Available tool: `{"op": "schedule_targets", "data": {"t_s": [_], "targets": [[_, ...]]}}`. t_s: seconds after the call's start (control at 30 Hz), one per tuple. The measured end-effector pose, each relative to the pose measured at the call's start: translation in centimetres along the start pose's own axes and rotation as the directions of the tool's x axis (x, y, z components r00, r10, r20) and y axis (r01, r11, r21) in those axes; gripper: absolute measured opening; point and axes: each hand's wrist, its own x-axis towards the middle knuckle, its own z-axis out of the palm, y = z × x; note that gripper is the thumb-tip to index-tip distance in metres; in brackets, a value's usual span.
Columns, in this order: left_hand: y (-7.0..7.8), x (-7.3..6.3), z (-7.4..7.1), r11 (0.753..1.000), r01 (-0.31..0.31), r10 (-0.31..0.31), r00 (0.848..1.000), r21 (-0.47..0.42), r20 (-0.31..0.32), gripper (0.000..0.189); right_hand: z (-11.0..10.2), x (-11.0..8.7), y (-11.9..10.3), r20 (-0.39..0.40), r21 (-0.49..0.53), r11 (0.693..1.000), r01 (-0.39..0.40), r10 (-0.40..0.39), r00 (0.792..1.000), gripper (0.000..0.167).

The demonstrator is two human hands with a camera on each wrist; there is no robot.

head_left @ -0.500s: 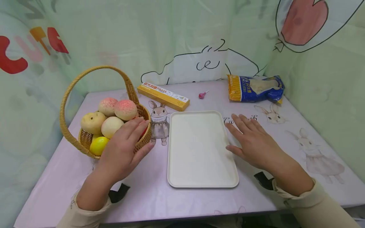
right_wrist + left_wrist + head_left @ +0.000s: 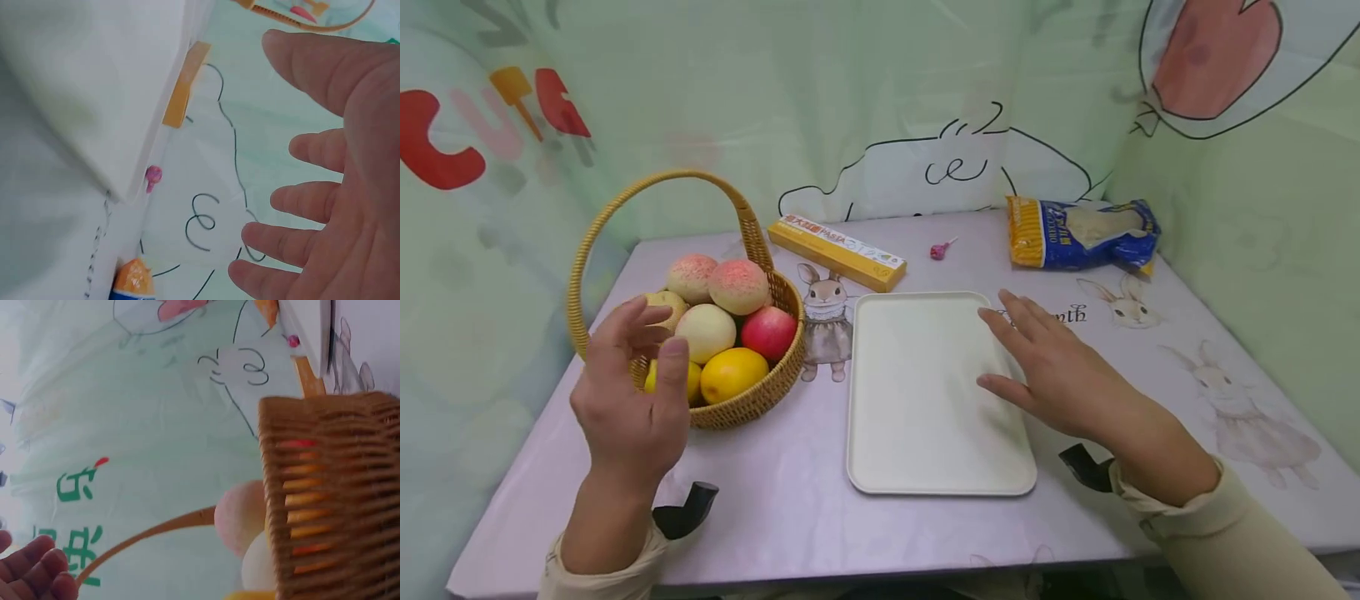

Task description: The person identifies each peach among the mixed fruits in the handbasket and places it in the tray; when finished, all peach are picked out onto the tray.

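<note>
Wicker basket (image 2: 747, 408) is standing left of the white tray (image 2: 925, 400), holding fruit (image 2: 734, 375). Left hand (image 2: 632, 417) is hovering before it, fingers curving loosely; contact with the handle (image 2: 750, 229) is proving hard to judge. Right hand (image 2: 1063, 375) is hovering by the tray's right edge, fingers spread.
</note>
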Motion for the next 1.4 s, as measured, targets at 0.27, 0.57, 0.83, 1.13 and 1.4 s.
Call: {"op": "schedule_targets", "data": {"t_s": [0.27, 0.57, 0.83, 1.13, 1.4], "targets": [[-0.5, 1.3, -1.1, 0.998, 0.057, -0.059, 0.925, -0.016, -0.377, 0.06, -1.0, 1.4, -1.4, 0.002, 0.062, 0.996, 0.064, -0.064, 0.998, 0.082], [-4.0, 0.7, -3.6, 0.922, 0.386, -0.38, 0.906, -0.006, -0.188, 0.037, -2.2, 4.1, -3.7, 0.057, 0.157, 0.979, 0.132, -0.142, 0.988, 0.083], [-5.0, 0.8, -3.9, 0.759, 0.648, -0.645, 0.762, -0.063, 0.06, 0.038, -2.4, 7.8, -5.7, 0.061, 0.219, 0.95, 0.222, -0.241, 0.969, 0.083], [-5.3, 0.5, -3.8, 0.715, 0.685, -0.673, 0.729, -0.14, 0.124, 0.04, -1.6, 11.8, -8.0, 0.056, 0.358, 0.888, 0.29, -0.33, 0.942, 0.088], [-6.0, 0.4, -3.9, 0.69, 0.717, -0.704, 0.696, -0.099, 0.141, 0.042, -1.1, 15.1, -9.6, 0.031, 0.421, 0.838, 0.348, -0.396, 0.918, 0.089]]}}
